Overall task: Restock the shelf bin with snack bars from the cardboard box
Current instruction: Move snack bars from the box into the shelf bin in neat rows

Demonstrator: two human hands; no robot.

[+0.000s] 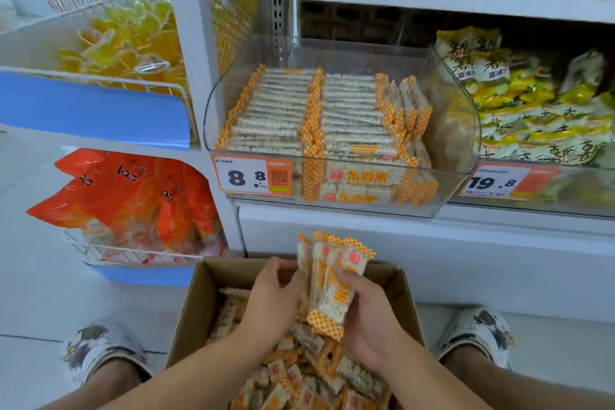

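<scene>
Snack bars (pixel 329 289), a loose bunch of several, stand upright above the near cardboard box (pixel 196 306); your right hand (pixel 367 316) grips them while your left hand (pixel 271 303) pinches their left edge. Judged risk: outer bars may slip from the uneven fan when lifted toward the far shelf bin (pixel 459 130), whose right side has space.
</scene>
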